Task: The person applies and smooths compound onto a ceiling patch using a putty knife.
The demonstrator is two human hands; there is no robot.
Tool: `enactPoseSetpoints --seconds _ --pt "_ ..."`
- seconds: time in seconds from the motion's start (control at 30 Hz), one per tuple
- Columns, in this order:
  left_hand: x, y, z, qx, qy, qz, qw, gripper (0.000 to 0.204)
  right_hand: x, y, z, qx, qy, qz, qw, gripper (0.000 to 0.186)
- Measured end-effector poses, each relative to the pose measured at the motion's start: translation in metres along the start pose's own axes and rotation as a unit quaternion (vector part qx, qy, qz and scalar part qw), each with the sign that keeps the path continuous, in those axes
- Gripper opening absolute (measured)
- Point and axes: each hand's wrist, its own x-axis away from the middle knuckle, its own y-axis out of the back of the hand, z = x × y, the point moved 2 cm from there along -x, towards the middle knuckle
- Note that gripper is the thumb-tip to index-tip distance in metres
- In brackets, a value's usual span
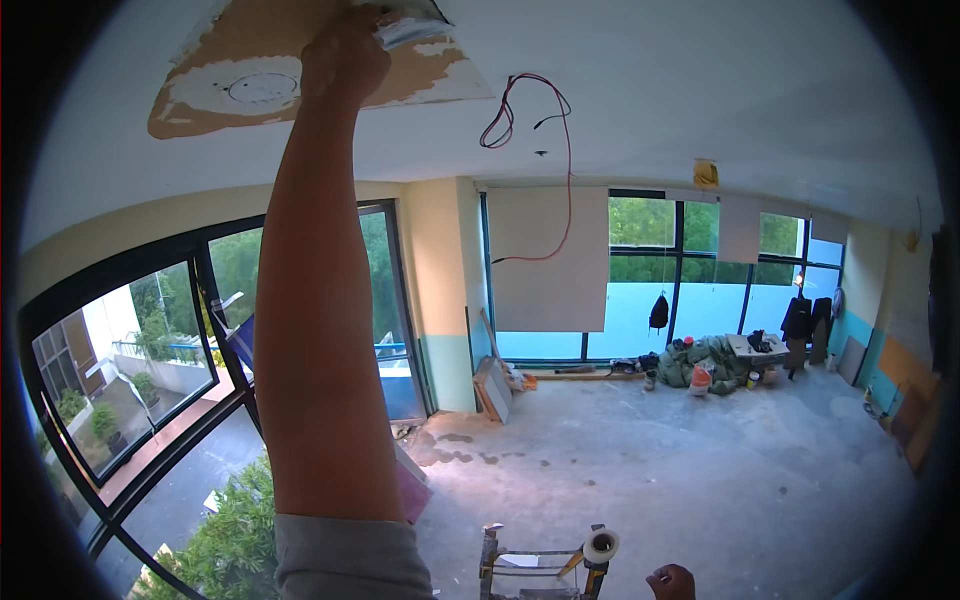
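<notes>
My left arm reaches up to the ceiling, and my left hand (345, 55) is closed around a putty knife, its handle mostly hidden by the fingers. The knife's silvery blade (412, 32) lies against a brown ceiling patch (235, 50) that is partly coated with white filler. On the patch, left of my wrist, a circle (262, 88) is marked. Low at the right, my right hand (671, 582) shows only in part, fingers curled; what they hold, if anything, is hidden. To its left stands the top of a stepladder (487, 565) with a roll of tape (601, 544) on it.
Red and black wires (568, 170) dangle from the ceiling ahead. Large dark-framed windows (205, 330) line the left side, one swung open. Boards (492, 388) lean by the corner pillar. Green sacks (700, 362), a bucket (697, 382) and hanging clothes (798, 318) are at the far wall.
</notes>
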Motion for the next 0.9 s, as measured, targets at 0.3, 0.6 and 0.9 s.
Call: enactPoseSetpoints --seconds 0.3,0.6,0.9 --pt "0.044 -0.03 0.016 0.038 -0.105 0.106 0.988 0.034 -0.093 0.031 0.042 0.007 0.07 -0.041 0.997 0.023" --pt "0.374 -0.063 -0.072 0.384 -0.175 0.159 0.893 0.022 -0.163 0.033 0.162 -0.09 0.138 0.015 0.986 0.023" --pt "0.728 0.115 -0.187 0.482 0.021 0.529 0.698 0.052 -0.096 -0.118 0.099 -0.292 -0.13 0.268 0.909 0.043"
